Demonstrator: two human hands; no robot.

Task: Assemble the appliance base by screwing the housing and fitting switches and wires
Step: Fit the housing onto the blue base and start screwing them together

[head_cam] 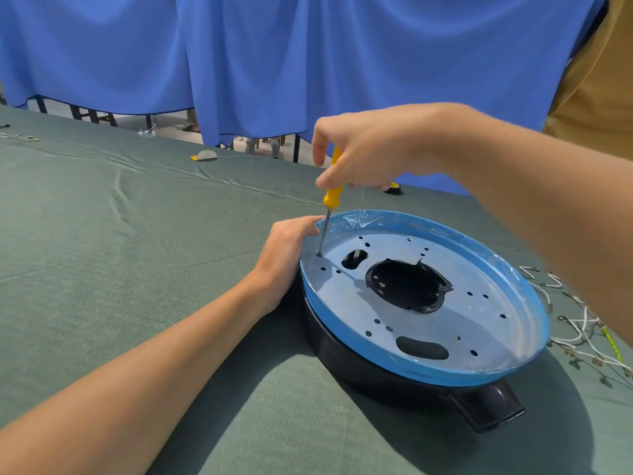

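Observation:
A round appliance base (424,368) lies on the green cloth, black housing below, a metal plate (342,303) with several holes on top, its rim wrapped in blue film. A black handle (489,409) juts toward me. My right hand (370,152) grips a yellow-handled screwdriver (330,197) held upright, its tip set in a hole near the plate's left edge. My left hand (287,255) holds the base's left rim, fingers curled over the blue edge.
White wires with terminals (579,334) lie scattered right of the base. A tape roll (394,188) sits behind my right hand, a small grey and yellow item (205,155) farther back. Blue curtains hang beyond the table's far edge. A person in tan clothing (596,84) stands at right.

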